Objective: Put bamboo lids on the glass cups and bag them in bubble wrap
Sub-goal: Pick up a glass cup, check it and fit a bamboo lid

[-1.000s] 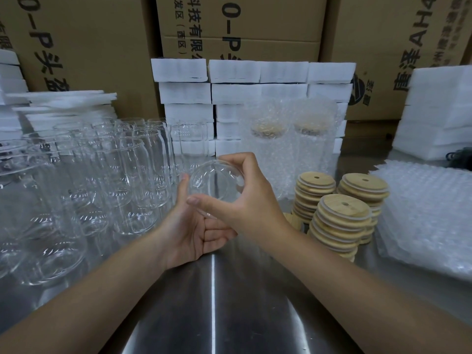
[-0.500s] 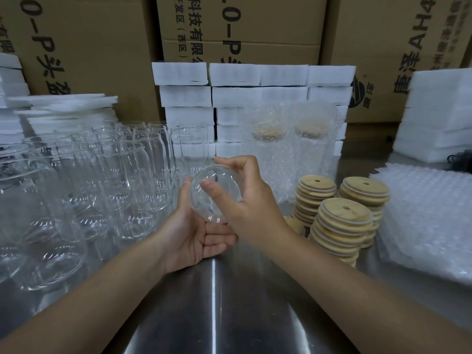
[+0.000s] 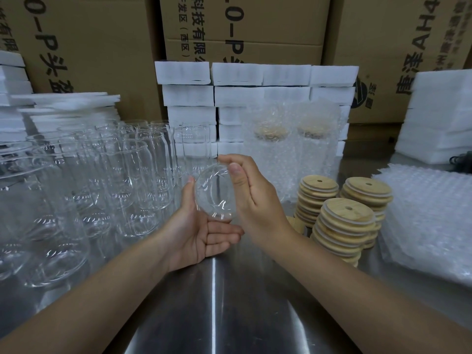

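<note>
one glass cup between our two hands

we hold one glass cup (image 3: 215, 194) up above the tabletop (image 3: 229, 315), in the middle. it lies on its side with a round end facing us. our right hand (image 3: 255, 200) grips it: the thumb sits on the top edge and the fingers curl round the far side. our left hand (image 3: 201, 233) lies flat and relaxed under it, palm up. its fingers are straight below the cup and its thumb touches the cup's left side.

on the left stand many empty cups (image 3: 115, 175), close together. on the right, near our right wrist, are three piles of bamboo lids (image 3: 344, 213), each lid with a small hole. further right, just beside them, lies a pile of bubble wrap bags (image 3: 429, 226). behind our hands stand two wrapped cups (image 3: 270, 154), upright in bubble wrap with lids on. behind those is a wall of white foam blocks (image 3: 235, 98), and brown boxes (image 3: 242, 26) stand at the back.
</note>
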Motion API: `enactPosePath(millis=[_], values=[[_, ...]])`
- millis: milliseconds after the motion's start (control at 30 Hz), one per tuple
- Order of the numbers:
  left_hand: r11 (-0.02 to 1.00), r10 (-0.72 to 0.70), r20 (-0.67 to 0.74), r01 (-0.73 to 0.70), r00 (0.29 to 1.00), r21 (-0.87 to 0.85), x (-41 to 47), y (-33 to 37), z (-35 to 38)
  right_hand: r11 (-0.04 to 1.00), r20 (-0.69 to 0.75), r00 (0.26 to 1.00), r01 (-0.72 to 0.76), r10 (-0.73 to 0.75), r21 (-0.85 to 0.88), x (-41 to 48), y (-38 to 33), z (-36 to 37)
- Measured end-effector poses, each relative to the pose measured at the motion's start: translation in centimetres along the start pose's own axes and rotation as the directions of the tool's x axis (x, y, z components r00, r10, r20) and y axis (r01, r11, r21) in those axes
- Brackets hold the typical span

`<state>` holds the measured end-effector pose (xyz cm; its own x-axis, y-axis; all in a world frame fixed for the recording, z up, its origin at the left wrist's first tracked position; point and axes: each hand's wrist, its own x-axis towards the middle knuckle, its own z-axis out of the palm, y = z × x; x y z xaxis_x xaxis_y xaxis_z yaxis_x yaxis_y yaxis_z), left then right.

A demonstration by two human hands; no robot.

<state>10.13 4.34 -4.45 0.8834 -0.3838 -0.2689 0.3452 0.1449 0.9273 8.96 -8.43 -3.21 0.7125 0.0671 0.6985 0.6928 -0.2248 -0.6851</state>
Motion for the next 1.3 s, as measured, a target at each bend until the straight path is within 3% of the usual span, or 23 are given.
enactPosePath(millis=[533,700,800,900,1067,1200,1300], values=[[0.998,0.06,0.101,-0.057,0.993,-0.03,0.5,-0.5,-0.9,0.999,0.097,0.994,-0.05,0.049,0.002,-0.2,-0.6,-0.1],[0.992,0.065,0.116,-0.051,0.991,-0.115,0.5,-0.7,-1.4,0.988,0.138,0.99,0.028,-0.007,-0.15,-0.7,-0.3,0.0],[0.978,0.092,0.216,-0.048,0.972,-0.201,0.1,-0.6,-1.4,0.962,0.184,0.979,0.136,-0.093,-0.238,-1.1,-0.2,0.3],[0.969,0.182,0.32,-0.115,0.93,-0.216,-0.3,-0.3,-0.9,0.978,0.082,0.992,0.114,-0.1,-0.176,-1.2,-0.7,0.4],[0.96,0.276,0.176,-0.281,0.945,0.005,0.0,-1.4,-0.1,0.993,-0.111,0.989,-0.088,0.097,0.081,-0.4,-0.7,-0.3],[0.813,0.426,0.148,-0.449,0.893,0.37,-0.5,-1.4,0.1,0.967,-0.069,0.982,-0.157,0.174,0.203,-0.1,-0.2,-0.8],[0.732,0.48,0.136,-0.481,0.866,0.482,-0.6,-1.4,0.3,0.942,-0.016,0.966,-0.246,0.257,0.23,0.3,0.2,-0.9]])
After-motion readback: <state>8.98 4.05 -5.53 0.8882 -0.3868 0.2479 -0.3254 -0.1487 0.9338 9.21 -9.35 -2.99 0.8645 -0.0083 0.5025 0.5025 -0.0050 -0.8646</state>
